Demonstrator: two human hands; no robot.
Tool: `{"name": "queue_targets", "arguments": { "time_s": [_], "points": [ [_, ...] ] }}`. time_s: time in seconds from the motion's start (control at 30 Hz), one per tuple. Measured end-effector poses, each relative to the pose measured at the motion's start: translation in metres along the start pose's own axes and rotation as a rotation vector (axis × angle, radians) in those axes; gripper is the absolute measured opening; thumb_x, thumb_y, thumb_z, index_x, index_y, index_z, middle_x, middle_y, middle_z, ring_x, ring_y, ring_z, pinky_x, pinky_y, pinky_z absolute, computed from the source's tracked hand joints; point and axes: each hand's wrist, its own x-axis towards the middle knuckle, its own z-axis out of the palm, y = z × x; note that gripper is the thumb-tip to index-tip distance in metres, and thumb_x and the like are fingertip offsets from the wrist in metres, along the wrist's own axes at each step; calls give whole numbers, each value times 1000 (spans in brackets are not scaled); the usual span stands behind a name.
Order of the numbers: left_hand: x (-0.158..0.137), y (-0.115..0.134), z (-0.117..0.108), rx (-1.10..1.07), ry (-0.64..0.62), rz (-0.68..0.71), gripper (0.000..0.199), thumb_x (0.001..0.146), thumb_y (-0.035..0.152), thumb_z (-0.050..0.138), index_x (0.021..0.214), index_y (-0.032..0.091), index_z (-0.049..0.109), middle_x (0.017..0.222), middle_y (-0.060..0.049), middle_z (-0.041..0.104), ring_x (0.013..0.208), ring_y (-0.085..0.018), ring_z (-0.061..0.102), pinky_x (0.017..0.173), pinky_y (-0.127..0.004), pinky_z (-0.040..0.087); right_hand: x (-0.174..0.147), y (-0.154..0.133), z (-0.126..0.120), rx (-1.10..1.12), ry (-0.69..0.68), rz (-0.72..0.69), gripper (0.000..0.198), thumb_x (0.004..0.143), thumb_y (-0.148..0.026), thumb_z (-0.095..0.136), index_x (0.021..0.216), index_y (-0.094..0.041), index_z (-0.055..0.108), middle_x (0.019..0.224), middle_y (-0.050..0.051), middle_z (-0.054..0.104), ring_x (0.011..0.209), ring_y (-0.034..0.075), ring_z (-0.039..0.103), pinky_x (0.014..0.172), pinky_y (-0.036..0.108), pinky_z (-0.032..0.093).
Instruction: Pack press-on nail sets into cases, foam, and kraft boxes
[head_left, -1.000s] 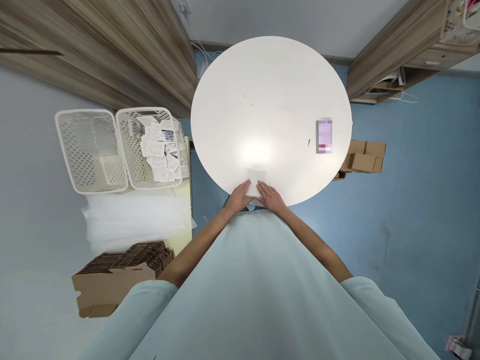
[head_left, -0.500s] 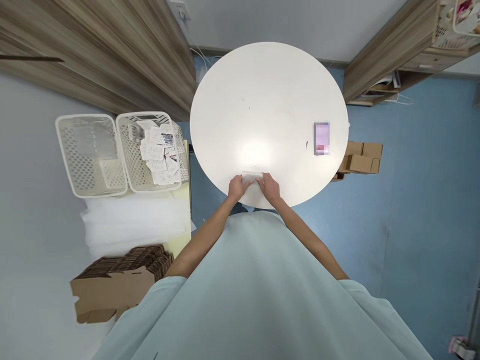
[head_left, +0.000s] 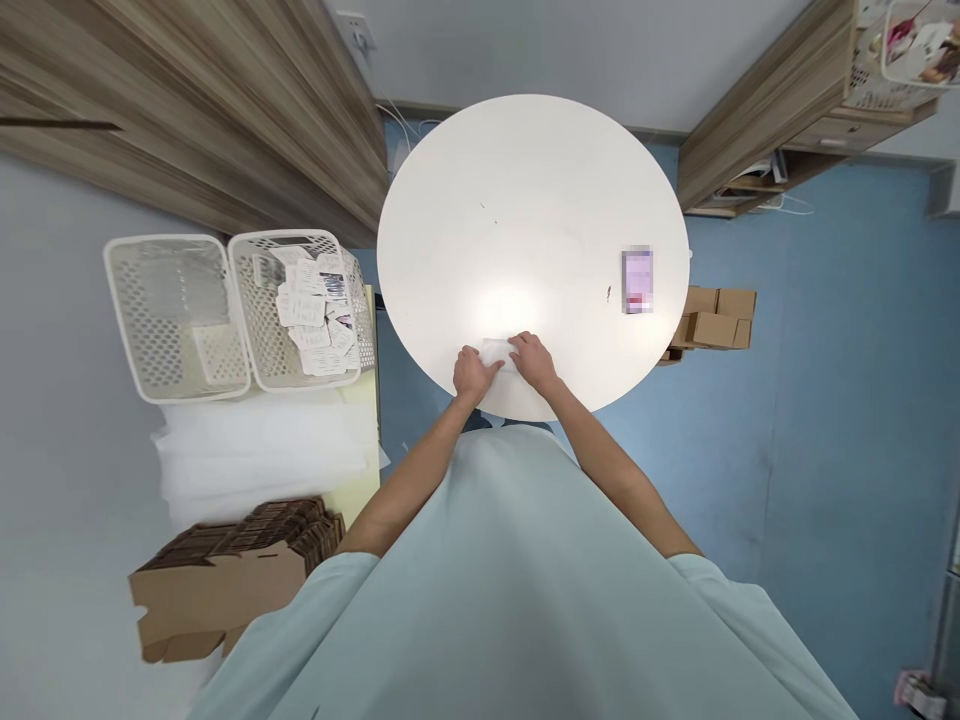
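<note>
Near the front edge of the round white table [head_left: 540,160] lies a small whitish wrapped packet [head_left: 495,352]; what is inside it cannot be made out. My left hand [head_left: 473,374] grips its left end, with the thumb laid along the near side. At the packet's right end, my right hand [head_left: 532,361] curls its fingers over the top. Both hands partly cover the packet. Toward the right side of the table is a blurred purple-and-white rectangular object [head_left: 637,280].
On my left stand two white perforated baskets [head_left: 241,330], one holding many printed packets [head_left: 307,310]. White sheet material [head_left: 262,450] and stacked flat cardboard boxes [head_left: 217,595] lie nearer me. Cardboard boxes [head_left: 720,325] sit beyond the table's right edge.
My right hand has shifted slightly upward over the packet's right end. The left hand keeps hold of its end. The whole view has shifted a little.
</note>
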Motion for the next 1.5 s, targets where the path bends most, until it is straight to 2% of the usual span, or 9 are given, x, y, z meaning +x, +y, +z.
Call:
{"name": "queue_targets", "arguments": {
  "time_s": [0.13,0.23,0.37,0.6,0.7,0.93,1.17,1.33,1.5],
  "points": [
    [-4,-7,2,-79,22,-64,66,85,50,88,128,19,49,135,-18,65,122,-33,66,98,-40,50,-13,1,2,-6,-40,137,25,106,-28,63,129,-19,63,131,14,66,114,28,63,87,37,54],
    [-9,-13,5,-139,16,-45,57,89,42,86,125,20,49,129,-14,69,120,-29,68,101,-39,49,-28,-4,11,12,-70,264,22,104,-38,68,115,-20,61,113,9,70,96,24,65,78,34,49],
    [-9,-27,-1,-198,-15,-17,44,93,33,81,123,22,51,123,-11,74,117,-27,70,100,-38,49,-39,-25,32,60,-55,379,26,104,-44,68,99,-22,56,97,5,72,88,23,66,73,31,44],
    [6,-83,-54,-228,46,-57,38,92,35,81,119,21,57,121,-11,77,116,-27,71,96,-37,48,-13,-96,70,33,-62,335,27,105,-46,67,100,-23,54,103,9,75,96,25,70,77,31,46],
    [11,-97,-71,-219,90,-82,37,90,32,82,118,20,61,121,-10,78,115,-27,71,96,-36,48,-3,-120,78,1,-70,317,28,107,-48,63,104,-21,54,109,13,75,102,27,70,80,32,48],
    [3,-97,-76,-214,101,-53,24,94,32,76,115,22,70,121,-10,80,117,-29,72,98,-37,51,-7,-126,61,-33,-148,298,32,106,-51,64,104,-20,57,112,15,76,104,29,71,78,33,47],
    [-45,-128,-75,-347,233,-44,31,93,37,78,120,23,73,124,-8,81,107,-26,77,100,-38,57,-45,-100,44,51,-151,195,31,107,-49,62,91,-24,56,95,7,76,91,23,70,68,30,41],
    [-107,-160,-66,-462,373,-217,33,90,36,80,119,23,72,121,-7,82,100,-23,79,101,-38,59,-65,-85,45,139,-207,112,33,107,-48,60,85,-25,53,88,3,74,81,20,67,65,29,41],
    [-174,-198,-56,-589,501,-362,35,90,36,78,120,20,70,122,-10,82,97,-21,80,100,-35,61,-78,-91,53,131,-286,28,36,106,-50,60,81,-26,51,86,3,73,80,21,67,66,29,44]
  ]
}}
